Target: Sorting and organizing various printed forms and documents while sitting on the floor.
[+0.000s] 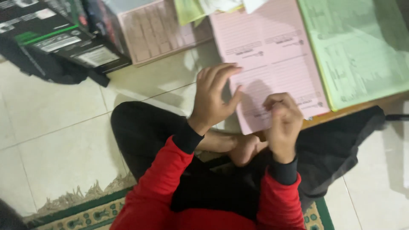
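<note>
Head view: I see the left hand [215, 96] released, fingers spread, hovering over the near left edge of a pink ruled form [272, 55]. The right hand [282, 121] is clenched at the form's near edge; whether it pinches the paper I cannot tell. The form lies on a low wooden tabletop [353, 108], beside a green printed sheet [362, 47]. At upper left, on the tiled floor [55, 127], lies a black rectangular box [59, 36] with green stripe and white labels.
</note>
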